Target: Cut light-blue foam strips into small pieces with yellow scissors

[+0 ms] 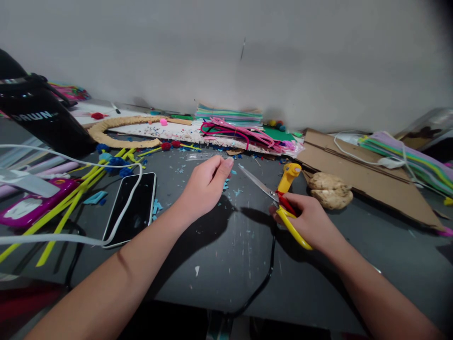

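My left hand is closed over the middle of the grey table, thumb pressed against the fingers; a tiny light-blue bit shows near its fingertips, and what it pinches is too small to name. My right hand grips yellow-handled scissors, whose blades point up and left toward the left hand, not touching it. A yellow and red tool, perhaps a glue gun, lies just beyond the right hand, partly hidden by it. Small blue scraps are scattered between the hands.
A phone with a white cable, yellow stems and a black bottle are at left. Pink pipe cleaners and a tan ring lie behind. Right: a lumpy beige object beside cardboard. A black cable crosses the front.
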Tool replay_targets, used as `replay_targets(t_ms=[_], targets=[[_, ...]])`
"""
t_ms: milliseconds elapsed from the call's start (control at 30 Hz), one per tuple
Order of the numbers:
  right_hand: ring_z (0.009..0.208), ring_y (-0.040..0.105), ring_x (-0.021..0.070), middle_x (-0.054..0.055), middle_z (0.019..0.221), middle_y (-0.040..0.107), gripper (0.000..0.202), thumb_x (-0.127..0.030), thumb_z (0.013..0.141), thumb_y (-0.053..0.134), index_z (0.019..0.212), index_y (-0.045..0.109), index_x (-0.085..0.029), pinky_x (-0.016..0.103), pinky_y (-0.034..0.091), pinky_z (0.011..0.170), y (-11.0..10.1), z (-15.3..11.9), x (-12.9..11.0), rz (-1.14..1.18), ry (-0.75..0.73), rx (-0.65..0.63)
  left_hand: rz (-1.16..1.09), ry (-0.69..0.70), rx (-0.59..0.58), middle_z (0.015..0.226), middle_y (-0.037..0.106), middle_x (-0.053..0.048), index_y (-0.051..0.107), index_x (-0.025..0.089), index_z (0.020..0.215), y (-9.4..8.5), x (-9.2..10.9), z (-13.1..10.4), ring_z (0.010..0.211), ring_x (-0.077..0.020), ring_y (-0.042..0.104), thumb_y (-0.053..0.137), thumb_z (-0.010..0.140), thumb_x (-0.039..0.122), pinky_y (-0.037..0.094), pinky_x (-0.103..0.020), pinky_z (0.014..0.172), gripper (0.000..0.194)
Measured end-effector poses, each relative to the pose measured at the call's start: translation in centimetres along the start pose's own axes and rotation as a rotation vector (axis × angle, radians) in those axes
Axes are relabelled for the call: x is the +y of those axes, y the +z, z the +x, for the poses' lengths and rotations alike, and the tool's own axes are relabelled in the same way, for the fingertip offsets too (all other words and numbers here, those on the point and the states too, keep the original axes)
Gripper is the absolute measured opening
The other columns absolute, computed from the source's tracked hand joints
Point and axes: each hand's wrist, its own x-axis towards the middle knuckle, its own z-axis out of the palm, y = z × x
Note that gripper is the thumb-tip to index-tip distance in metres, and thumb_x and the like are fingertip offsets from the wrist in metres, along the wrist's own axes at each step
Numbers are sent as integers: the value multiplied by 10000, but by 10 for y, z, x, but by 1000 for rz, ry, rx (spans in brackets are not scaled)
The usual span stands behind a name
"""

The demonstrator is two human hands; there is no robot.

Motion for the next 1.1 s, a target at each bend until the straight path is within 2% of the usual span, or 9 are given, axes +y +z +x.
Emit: replay_targets(t_ms=[400,867,1100], targets=[[587,377,120,-19,615,443,202,-340,774,626,683,566,-169,250,301,514,2,-1,3,-11,-13,-26,1,18,-1,640,475,17,482,192,733,0,1,0,602,-126,426,439,976,483,347,-272,575,382],[593,466,144,2,626,528,192,-334,774,622,695,622,-158,253,342,527,0,0,2,-25,-21,-17,5,21,-13,648,477,13,475,192,741,0,1,0,605,-130,420,430,976,496,334,-270,572,386],[578,394,123,-23,604,448,246,-373,768,642,659,539,-179,246,318,515,-1,0,2,-5,3,-12,-8,18,-6,659,481,18,476,191,747,-1,-1,0,610,-122,419,439,976,488,338,-272,579,377]])
